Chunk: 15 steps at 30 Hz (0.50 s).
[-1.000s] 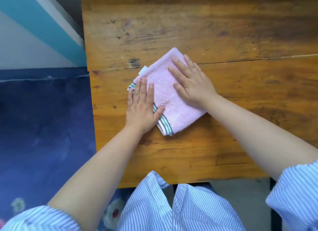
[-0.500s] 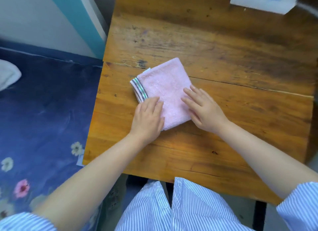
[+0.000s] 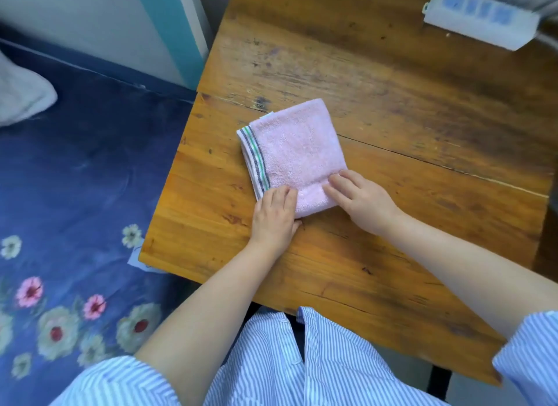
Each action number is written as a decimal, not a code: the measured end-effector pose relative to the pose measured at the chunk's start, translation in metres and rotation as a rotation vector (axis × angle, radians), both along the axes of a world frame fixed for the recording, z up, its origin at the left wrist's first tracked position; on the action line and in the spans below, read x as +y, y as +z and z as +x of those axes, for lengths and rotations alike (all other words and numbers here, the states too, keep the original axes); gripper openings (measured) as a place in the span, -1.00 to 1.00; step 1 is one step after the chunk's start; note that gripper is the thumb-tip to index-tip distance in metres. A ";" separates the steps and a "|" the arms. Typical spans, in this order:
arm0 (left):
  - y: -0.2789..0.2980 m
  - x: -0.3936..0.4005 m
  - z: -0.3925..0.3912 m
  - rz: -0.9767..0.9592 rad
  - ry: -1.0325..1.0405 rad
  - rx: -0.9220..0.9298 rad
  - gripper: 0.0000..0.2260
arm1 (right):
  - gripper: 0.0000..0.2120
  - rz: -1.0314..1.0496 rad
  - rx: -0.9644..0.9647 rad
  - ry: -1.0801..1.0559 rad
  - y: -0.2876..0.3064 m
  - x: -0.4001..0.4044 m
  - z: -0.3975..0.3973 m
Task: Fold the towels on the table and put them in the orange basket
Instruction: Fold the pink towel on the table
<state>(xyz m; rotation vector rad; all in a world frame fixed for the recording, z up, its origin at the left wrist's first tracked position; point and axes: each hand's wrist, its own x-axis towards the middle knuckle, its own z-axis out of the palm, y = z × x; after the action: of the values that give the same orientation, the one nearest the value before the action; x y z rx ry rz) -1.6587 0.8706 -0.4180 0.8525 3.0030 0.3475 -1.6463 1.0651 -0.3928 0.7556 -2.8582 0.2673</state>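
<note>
The left hand and right hand press flat, fingers straight, on the pink towel, hiding its near corners.

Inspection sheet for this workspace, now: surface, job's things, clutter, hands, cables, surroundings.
Surface: worn wooden table, a crack running across it.
Job's things: pink towel folded, flat near the table's left edge, striped border to the left; orange basket not in view.
Clutter: white power strip at the far right corner.
Hands: left hand on the towel's near left corner, grip unclear; right hand with fingers laid flat on its near right edge.
Cables: a pale lead seems to leave the strip rightward.
Surroundings: blue floral fabric left of the table, white cloth on it.
</note>
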 end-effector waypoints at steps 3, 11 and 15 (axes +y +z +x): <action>0.002 0.001 0.000 -0.011 0.004 -0.028 -0.16 | -0.73 -0.018 -0.111 -0.059 0.005 -0.002 -0.004; 0.021 -0.032 -0.001 -0.079 0.040 -0.050 -0.35 | -0.87 -0.290 -0.263 -0.111 0.038 -0.023 -0.007; 0.045 -0.075 -0.001 0.000 0.044 0.056 -0.39 | -0.74 -0.325 -0.294 -0.095 0.063 -0.053 -0.014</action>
<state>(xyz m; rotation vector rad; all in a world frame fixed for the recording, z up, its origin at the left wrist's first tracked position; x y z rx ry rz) -1.6593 0.7960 -0.3733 0.8106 3.0775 0.3300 -1.6599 1.0122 -0.3301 0.5542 -2.9895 0.8687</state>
